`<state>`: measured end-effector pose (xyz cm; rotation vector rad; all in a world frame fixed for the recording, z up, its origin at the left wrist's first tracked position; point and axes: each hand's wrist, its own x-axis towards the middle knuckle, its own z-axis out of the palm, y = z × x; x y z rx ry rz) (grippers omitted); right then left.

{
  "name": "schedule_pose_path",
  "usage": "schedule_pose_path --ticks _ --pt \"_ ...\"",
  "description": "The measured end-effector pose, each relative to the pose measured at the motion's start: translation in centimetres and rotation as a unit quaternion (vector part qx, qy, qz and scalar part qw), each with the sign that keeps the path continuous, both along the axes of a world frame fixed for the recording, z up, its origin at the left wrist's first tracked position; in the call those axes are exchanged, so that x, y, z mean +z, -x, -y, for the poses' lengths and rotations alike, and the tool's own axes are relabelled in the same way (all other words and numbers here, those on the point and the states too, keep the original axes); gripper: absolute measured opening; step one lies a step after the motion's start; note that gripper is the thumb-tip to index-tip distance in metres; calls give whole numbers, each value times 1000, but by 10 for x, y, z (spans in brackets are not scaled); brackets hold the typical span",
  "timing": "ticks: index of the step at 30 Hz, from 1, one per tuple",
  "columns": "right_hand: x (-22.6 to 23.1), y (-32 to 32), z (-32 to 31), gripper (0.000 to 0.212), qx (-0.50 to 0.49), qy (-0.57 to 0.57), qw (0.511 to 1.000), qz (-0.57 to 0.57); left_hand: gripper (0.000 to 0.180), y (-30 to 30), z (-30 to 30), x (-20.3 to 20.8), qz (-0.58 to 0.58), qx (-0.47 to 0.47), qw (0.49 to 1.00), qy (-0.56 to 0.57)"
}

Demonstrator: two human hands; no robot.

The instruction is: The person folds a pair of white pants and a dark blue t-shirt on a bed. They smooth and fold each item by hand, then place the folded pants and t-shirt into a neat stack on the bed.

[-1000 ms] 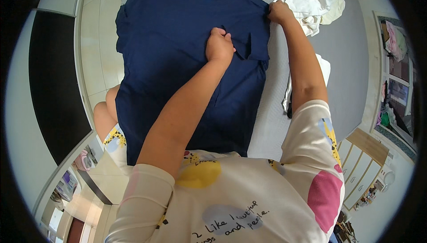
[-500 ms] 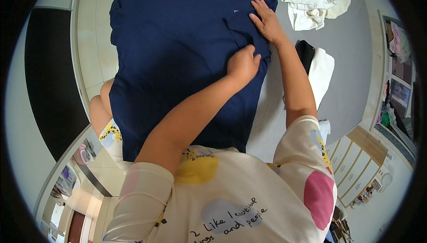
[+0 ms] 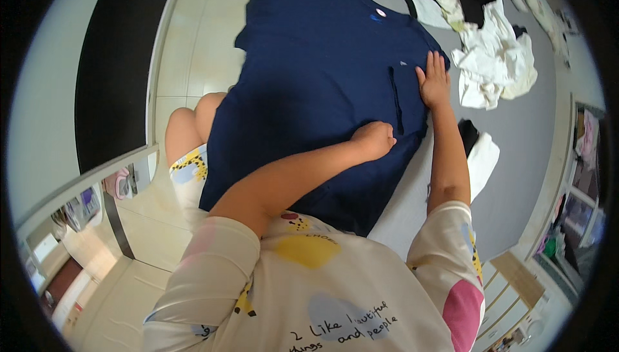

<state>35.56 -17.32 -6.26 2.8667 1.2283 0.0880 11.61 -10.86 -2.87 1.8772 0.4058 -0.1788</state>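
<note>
A dark navy T-shirt (image 3: pixel 309 75) lies spread out in front of me, its neckline towards the far right. My left hand (image 3: pixel 375 141) is closed on the shirt's right part, fingers curled into the cloth; their tips are mostly hidden. Just beyond it, a narrow upright fold (image 3: pixel 396 100) runs through the fabric, below a small pale mark on the chest. My right hand (image 3: pixel 436 86) lies flat along the shirt's right edge by the sleeve, fingers stretched out and pressing the cloth.
The shirt rests on a grey-covered surface (image 3: pixel 516 152). Crumpled white clothes (image 3: pixel 493 55) and other garments lie at the far right. A black and white folded garment (image 3: pixel 482 158) sits beside my right forearm. Pale floor tiles (image 3: pixel 200 42) show on the left, and a white drawer unit (image 3: pixel 506 294) at lower right.
The view has shifted, so the shirt appears lower and further right. My left hand has drawn leftwards from my right hand, and the fold has become straighter. My right hand stays flat.
</note>
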Motion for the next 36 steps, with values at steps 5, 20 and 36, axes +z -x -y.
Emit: schedule_pose_path --ticks 5,20,36 --pt "-12 19 -1 58 -55 -29 998 -4 20 19 -120 14 101 126 986 -29" --pt "38 149 -177 60 179 -200 962 -43 43 83 -299 -55 -70 572 684 448" --pt "-53 128 -292 48 116 -126 982 -80 10 67 -218 8 315 84 899 -294"
